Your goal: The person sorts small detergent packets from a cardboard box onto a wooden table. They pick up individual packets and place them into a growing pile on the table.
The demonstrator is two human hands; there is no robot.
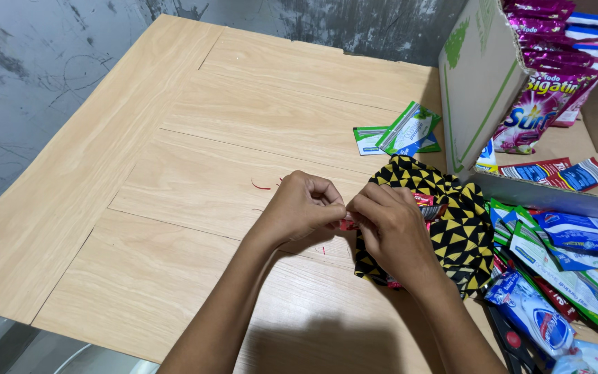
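Observation:
My left hand point(304, 205) and my right hand point(390, 225) meet over the wooden table point(195, 173), both pinching a small red sachet point(348, 224) between the fingertips. Only a sliver of the sachet shows between the two hands. Just behind and under my right hand lies a black pouch with a yellow triangle pattern point(458, 225), with another red packet point(425, 201) at its opening.
A heap of blue, green and white sachets point(562, 263) lies at the right. Behind it stands an open cardboard box point(475, 83) with purple packets point(545, 97). Two green-and-white sachets point(403, 133) rest near the box. Thin red scraps point(261, 185) lie on the tabletop.

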